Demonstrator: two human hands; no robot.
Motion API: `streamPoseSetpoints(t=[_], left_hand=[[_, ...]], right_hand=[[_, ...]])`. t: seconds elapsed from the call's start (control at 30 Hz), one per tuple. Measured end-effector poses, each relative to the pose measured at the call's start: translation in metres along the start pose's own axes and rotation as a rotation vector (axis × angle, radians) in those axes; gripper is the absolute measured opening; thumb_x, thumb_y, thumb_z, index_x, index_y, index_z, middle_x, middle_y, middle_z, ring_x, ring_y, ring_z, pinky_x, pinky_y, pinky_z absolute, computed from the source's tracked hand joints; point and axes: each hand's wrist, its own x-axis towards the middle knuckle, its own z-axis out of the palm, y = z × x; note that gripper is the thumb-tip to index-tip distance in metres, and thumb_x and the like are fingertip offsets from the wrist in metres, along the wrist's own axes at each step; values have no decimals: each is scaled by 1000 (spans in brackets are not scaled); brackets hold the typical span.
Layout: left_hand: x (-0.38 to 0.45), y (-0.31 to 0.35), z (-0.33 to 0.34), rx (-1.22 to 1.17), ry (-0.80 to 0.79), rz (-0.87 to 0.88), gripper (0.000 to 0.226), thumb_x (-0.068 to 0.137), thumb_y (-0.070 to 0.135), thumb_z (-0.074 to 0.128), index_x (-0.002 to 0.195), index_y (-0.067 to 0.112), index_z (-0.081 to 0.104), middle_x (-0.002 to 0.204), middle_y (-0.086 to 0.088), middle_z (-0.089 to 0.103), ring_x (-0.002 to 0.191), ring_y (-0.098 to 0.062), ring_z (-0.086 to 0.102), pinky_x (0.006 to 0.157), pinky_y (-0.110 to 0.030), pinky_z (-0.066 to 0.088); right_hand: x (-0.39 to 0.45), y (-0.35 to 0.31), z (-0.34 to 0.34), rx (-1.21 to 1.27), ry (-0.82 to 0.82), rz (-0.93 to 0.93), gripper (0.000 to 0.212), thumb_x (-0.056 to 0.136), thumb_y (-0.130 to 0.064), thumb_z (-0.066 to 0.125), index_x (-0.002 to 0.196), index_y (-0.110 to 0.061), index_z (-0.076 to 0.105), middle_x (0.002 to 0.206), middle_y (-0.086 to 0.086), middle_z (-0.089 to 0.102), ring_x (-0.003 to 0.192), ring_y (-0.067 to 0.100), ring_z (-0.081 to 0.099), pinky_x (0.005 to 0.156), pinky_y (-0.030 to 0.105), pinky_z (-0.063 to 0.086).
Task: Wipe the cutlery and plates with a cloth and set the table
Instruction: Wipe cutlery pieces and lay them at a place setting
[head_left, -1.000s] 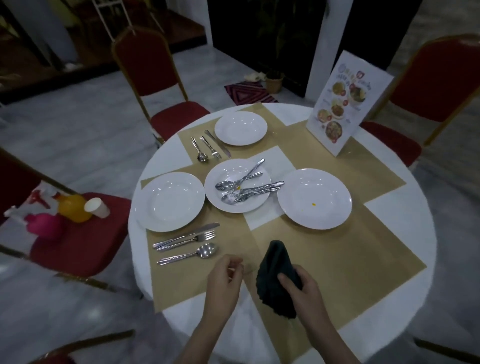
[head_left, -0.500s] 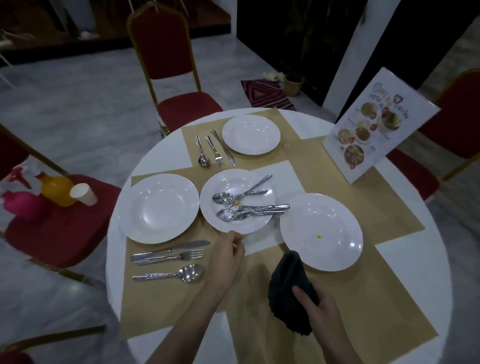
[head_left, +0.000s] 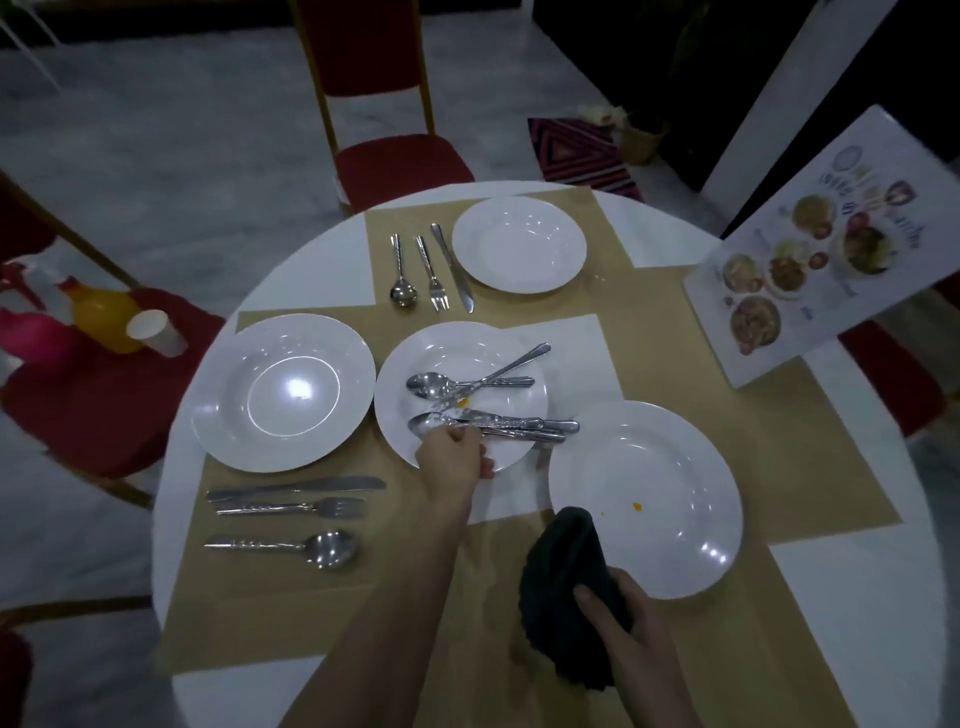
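Note:
A round white table (head_left: 857, 597) carries tan placemats and several white plates. The middle plate (head_left: 467, 358) holds a heap of spoons, forks and knives (head_left: 498, 423). My left hand (head_left: 452, 460) reaches onto this plate, and its curled fingers pinch the near end of the heap. My right hand (head_left: 634, 639) grips a dark cloth (head_left: 563, 582) above the near placemat. To the right, another plate (head_left: 644, 499) bears small yellow specks. Two more plates, at the left (head_left: 283, 392) and far (head_left: 519, 244) places, each have a knife, fork and spoon laid beside them.
A standing menu card (head_left: 826, 260) leans at the table's right edge. Red chairs surround the table. The left chair (head_left: 104, 405) holds an orange bottle (head_left: 101, 312), a pink bottle and a paper cup (head_left: 156, 332). A patterned mat lies on the floor beyond.
My left hand has moved forward from the near placemat onto the middle plate and closed on the cutlery there. The view has come closer to the table. My right hand keeps the cloth.

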Motion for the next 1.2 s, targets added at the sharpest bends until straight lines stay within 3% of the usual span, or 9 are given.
streamPoseSetpoints(t=[0.23,0.33,0.4,0.57,0.63,0.87,0.97,1.1,1.2], left_hand=[[9,18,26,-106,188,-202,37,81,26,72,56,-1,64,44,-9,62,40,-22,62,58,-38,61],[12,25,34,-17,245,-183,40,83,29,70,54,6,55,40,-1,56,39,-1,58,49,-13,49],[11,27,37,-5,269,-188,40,86,26,67,53,9,52,30,5,48,34,1,55,38,-9,37],[22,20,39,-52,284,-281,23,77,20,75,74,-2,67,59,-10,67,53,-23,67,64,-37,61],[32,7,36,-145,284,-338,28,70,16,79,85,-5,68,70,-17,70,57,-28,69,62,-48,61],[20,7,22,-326,177,-376,7,82,-5,67,81,-5,60,57,-15,54,32,-17,48,41,-25,48],[5,8,15,-293,130,-322,21,89,-2,59,68,-2,53,56,-12,50,29,-12,46,41,-22,47],[-24,11,-4,-140,16,-208,17,94,6,51,77,3,51,59,-10,47,37,-14,47,36,-19,38],[-59,12,-24,-143,-133,-137,15,95,9,47,81,7,48,66,-13,58,52,-24,57,47,-27,48]], right_hand=[[41,-24,-22,-50,-205,-47,9,90,-12,63,94,-18,69,83,-8,73,79,4,67,62,13,50],[52,-31,-37,-69,-264,-67,7,91,-12,63,92,-15,69,83,-2,73,81,10,68,65,18,52],[57,-31,-47,-76,-301,-69,7,91,-11,62,93,-14,69,85,1,72,83,11,69,69,22,55],[66,-37,-65,-64,-294,-52,8,92,-13,61,96,-12,68,86,-1,73,83,10,69,65,19,52],[69,-38,-67,-60,-283,-50,9,92,-14,61,97,-13,69,87,0,73,84,11,69,66,19,51],[68,-46,-60,-45,-252,-47,11,92,-16,62,100,-16,69,91,-3,74,88,11,69,71,25,53],[65,-47,-55,-48,-233,-51,10,92,-16,62,99,-17,68,89,-4,74,86,11,69,69,25,54],[59,-52,-47,-57,-230,-76,10,93,-17,61,99,-17,69,94,0,73,90,15,69,80,37,57],[54,-54,-38,-63,-238,-82,11,94,-16,60,99,-16,69,93,-1,73,89,14,69,80,37,57]])
